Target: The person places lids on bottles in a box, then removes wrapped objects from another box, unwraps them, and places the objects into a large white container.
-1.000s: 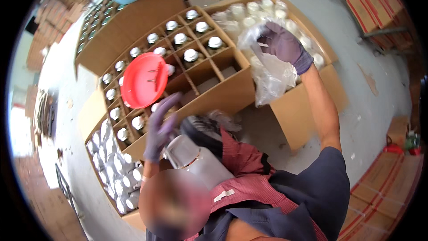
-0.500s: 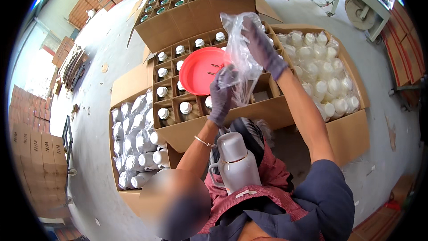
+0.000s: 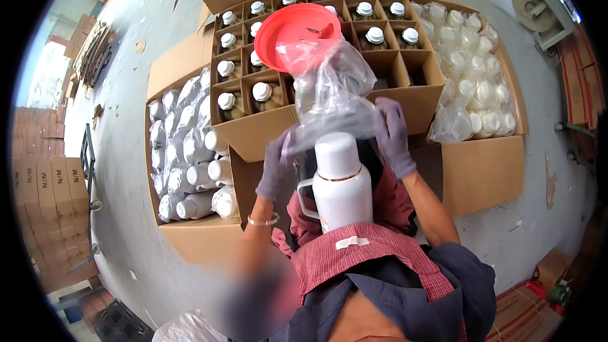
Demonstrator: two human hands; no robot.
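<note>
A white vacuum flask [image 3: 344, 196] with a side handle and a cup-like lid stands upright in my lap. Between my gloved hands a transparent plastic bag [image 3: 335, 85] is stretched wide, its edge just beyond the flask's lid. My left hand [image 3: 277, 163], somewhat blurred, grips the bag's edge on the left. On the right side, my right hand [image 3: 394, 139] has its fingers closed on the same edge. Behind the bag, a red plastic basin [image 3: 278, 35] with small dark items in it rests on a divided carton [image 3: 253, 126] of white-capped bottles.
Bagged white flasks fill an open carton [image 3: 196, 231] at my left. Another open carton [image 3: 481, 174] on the right holds bagged, pale-capped items. Stacked brown boxes [image 3: 47, 209] stand far left. A machine with a wheel [image 3: 532, 6] is at the upper right.
Both hands have come down toward me and moved apart, spreading the bag that hung bunched between them. The view has shifted, showing the flask fully and less of the far carton.
</note>
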